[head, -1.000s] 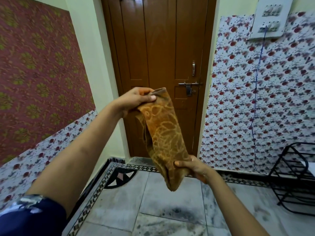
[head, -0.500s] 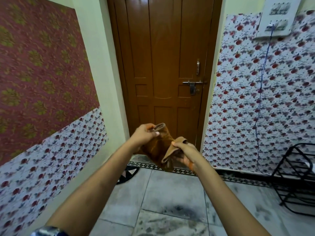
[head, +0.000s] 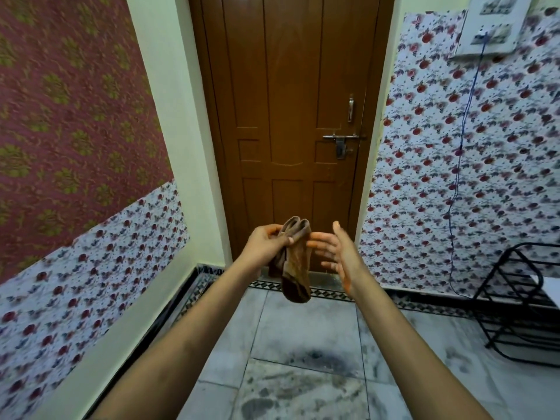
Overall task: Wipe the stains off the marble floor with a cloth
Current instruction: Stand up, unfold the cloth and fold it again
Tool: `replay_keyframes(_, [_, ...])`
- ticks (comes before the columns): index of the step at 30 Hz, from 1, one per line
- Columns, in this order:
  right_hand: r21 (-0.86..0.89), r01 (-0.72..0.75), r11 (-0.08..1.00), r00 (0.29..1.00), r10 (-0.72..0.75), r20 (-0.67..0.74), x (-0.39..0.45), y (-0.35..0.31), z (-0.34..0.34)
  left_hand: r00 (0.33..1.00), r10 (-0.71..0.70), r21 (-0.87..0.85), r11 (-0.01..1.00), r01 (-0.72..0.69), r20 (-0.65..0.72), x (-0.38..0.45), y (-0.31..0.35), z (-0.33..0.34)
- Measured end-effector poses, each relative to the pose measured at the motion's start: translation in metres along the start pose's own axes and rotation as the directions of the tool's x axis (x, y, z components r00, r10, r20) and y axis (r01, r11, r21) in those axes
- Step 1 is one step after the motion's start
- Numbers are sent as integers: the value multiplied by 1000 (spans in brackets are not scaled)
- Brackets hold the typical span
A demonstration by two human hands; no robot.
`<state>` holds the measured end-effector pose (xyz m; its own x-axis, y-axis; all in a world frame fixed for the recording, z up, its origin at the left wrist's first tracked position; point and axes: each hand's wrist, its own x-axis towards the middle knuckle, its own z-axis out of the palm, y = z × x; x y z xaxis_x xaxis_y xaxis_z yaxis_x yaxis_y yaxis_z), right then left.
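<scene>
I see both of my bare arms stretched forward at chest height in front of the brown wooden door (head: 291,116). My left hand (head: 266,245) is clenched on the top of the cloth (head: 295,268), thumb and fingers pinching the bunched upper folds; the grip there is firm and the folded brown cloth hangs straight down from it, clear of the floor, its darker lower end dangling in front of the patterned border tiles (head: 327,294) at the foot of the door. My right hand (head: 339,256) is released, palm turned toward the cloth with the fingers spread; its fingertips sit just beside the cloth's right edge, and I cannot tell whether they touch it.

The marble floor (head: 212,365) lies below my arms, pale grey slabs with dark smudged stains (head: 321,357) on the tiles between my forearms, the heaviest patch near the middle and more grey marks toward the bottom of the view. The cloth is well above these stains.

On the right a black wire rack (head: 521,301) stands on the floor against the floral wallpaper. A blue cord (head: 457,177) hangs down that wall from a white switchboard (head: 492,24) near the top right corner. A metal latch (head: 341,139) sits on the door's right side.
</scene>
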<state>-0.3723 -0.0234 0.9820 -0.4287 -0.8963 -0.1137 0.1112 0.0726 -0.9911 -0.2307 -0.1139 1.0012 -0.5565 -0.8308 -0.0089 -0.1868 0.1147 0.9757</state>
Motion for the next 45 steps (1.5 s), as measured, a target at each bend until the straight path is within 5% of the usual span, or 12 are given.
replay_keyframes(3, [35,-61,997,970,68,-232,-3,19,-3,987,-156,-254,956,145,-27,-4,-8,-5])
replay_keyframes(6, [314,-276,909,958,286,12,-10,41,3,959,-280,-457,850,263,30,-7,-24,-8])
replay_keyframes(9, [527,-338,780,940,312,140,-18,58,10,929,-356,-548,759,352,105,-16,-42,-5])
replay_keyframes(15, [383,-434,816,876,482,-34,-25,98,8,849,-517,-448,738,505,105,-30,-98,3])
replay_keyframes(24, [310,-477,822,822,543,-174,-30,133,-47,841,-522,-283,793,539,140,-30,-115,61])
replay_keyframes(31, [257,-413,874,825,479,-300,-25,121,-148,862,-479,-202,839,505,165,-5,-101,160])
replay_keyframes(45, [214,-319,923,846,379,-375,-5,88,-462,858,-444,-270,819,506,258,80,-33,460])
